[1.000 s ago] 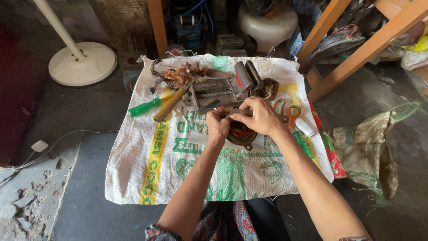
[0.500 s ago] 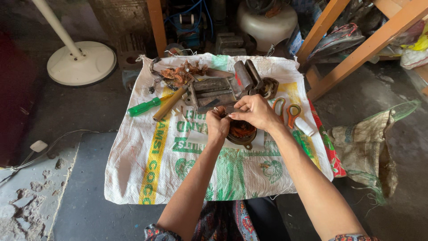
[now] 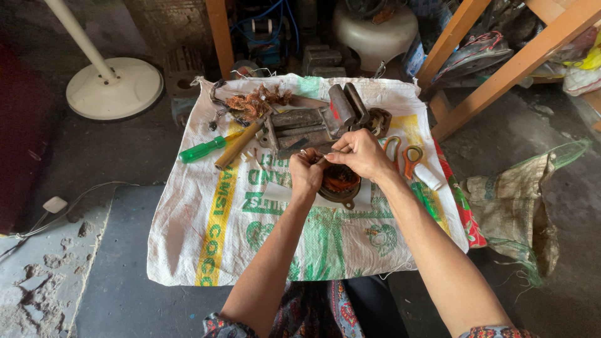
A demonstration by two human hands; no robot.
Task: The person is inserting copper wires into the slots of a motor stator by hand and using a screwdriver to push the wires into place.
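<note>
Both hands over round motor part [image 3: 341,181] w/ copper winding, lying mid-sack [image 3: 206,238]. Left hand [image 3: 305,174] fisted at its rim; right hand [image 3: 360,153] pinching something thin (wire? can't confirm). Step judged: working the winding. Next needs steady hold, careful pull.

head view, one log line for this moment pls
left hand: grips round copper-wound part | right hand: pinching at its top | under: woven sack | behind: vise
</note>
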